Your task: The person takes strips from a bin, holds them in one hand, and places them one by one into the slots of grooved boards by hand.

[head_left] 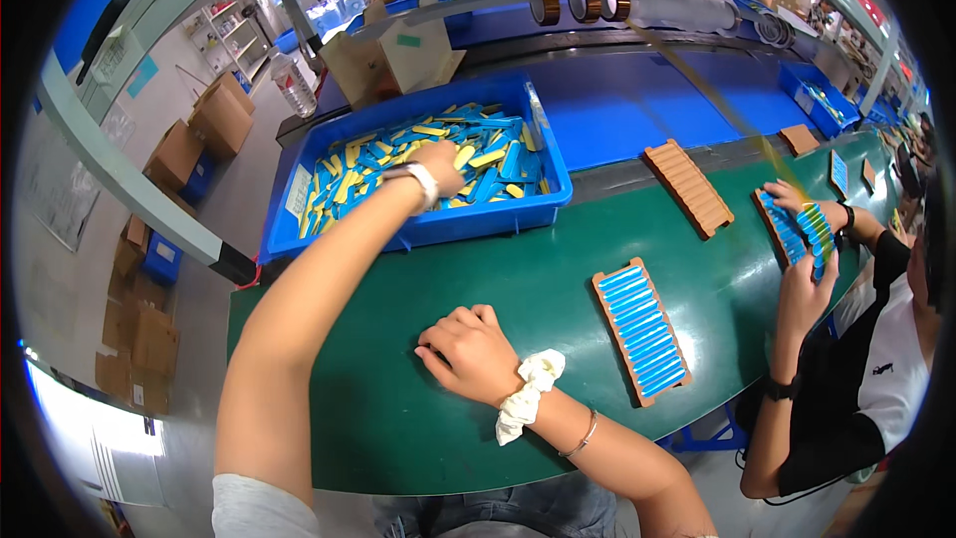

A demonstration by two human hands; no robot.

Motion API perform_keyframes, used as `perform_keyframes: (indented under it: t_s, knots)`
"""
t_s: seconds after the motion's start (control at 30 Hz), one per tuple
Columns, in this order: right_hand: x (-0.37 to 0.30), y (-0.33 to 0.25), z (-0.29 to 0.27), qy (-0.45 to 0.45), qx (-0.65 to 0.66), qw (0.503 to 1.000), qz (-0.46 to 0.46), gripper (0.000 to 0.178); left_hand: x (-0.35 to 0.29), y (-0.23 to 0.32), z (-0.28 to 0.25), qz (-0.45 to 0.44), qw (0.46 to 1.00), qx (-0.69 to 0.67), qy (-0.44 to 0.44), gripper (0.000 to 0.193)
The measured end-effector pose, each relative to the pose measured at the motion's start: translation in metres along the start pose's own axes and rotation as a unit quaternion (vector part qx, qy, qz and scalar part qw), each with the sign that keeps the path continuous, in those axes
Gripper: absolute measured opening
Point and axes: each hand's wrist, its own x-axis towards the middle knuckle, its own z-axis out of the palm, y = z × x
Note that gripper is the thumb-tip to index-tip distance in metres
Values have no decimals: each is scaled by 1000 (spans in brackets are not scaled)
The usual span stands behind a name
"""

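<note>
My left hand (438, 167) reaches into a large blue plastic bin (418, 235) heaped with slim blue and yellow plastic pieces (349, 174). Its fingers touch the heap and are mostly hidden, so a grip on any piece cannot be made out. A yellow piece (464, 155) lies right beside these fingers. On the green tabletop (538, 289), my right hand (466, 354) rests palm down. Its fingers are loosely bent, thumb a little apart, and nothing shows in them. To its right lies a brown grooved tray (685, 379) filled with a row of blue pieces (642, 329).
Farther back lies another brown grooved tray (689, 187). At the right, a co-worker's hands (802, 274) handle blue pieces over a tray. A blue conveyor belt (627, 105) runs behind, with brown tape rolls (586, 2) above. A grey post (129, 154) stands left of the bin.
</note>
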Motion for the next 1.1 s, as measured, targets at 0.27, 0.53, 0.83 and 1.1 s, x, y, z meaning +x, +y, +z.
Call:
perform_keyframes:
  t_s: [0.27, 0.53, 0.83, 1.1]
  knots:
    - [-2, 0, 0, 7, -23, 1000, -8, 10, -12, -8, 7, 41, 998, 35, 17, 50]
    - [-1, -4, -6, 8, -23, 1000, -14, 11, -13, -16, 2, 140, 963, 19, 228, 34]
    - [-2, -24, -35, 38, 71, 997, 19, 9, -14, -19, -10, 182, 907, 254, 281, 29]
    - [15, 139, -186, 247, -335, 908, 45, 19, -28, -48, -11, 149, 874, 395, 240, 21]
